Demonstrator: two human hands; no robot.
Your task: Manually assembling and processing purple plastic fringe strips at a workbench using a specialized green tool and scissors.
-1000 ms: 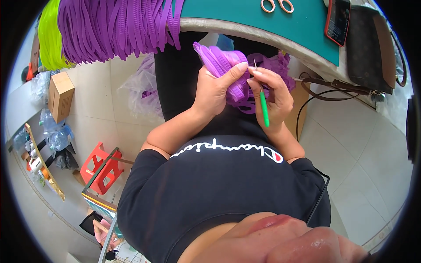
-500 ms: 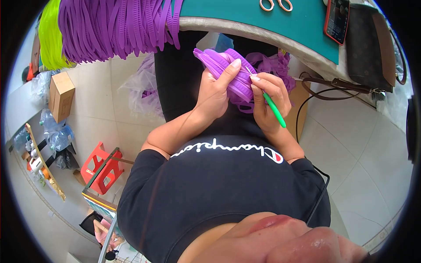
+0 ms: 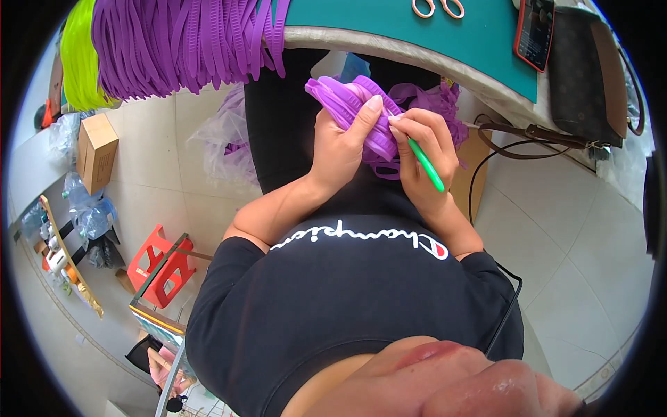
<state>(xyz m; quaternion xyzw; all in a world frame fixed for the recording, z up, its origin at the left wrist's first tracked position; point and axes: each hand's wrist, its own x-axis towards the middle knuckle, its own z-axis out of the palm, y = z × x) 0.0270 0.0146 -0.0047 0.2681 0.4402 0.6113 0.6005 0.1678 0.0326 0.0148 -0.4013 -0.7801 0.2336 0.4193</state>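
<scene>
left hand (image 3: 337, 149): pinching a bundle of purple straps (image 3: 379, 142)
right hand (image 3: 429, 149): pinching a green-handled tool (image 3: 428, 167), beside the left
green surface (image 3: 479, 45): beyond both hands

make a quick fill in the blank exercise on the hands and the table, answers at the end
The straps held in the left hand are coloured ____.
The right hand grips a tool whose handle is coloured ____.
In the picture, the phone lies to the ____ of the scissors.

purple; green; right
</scene>
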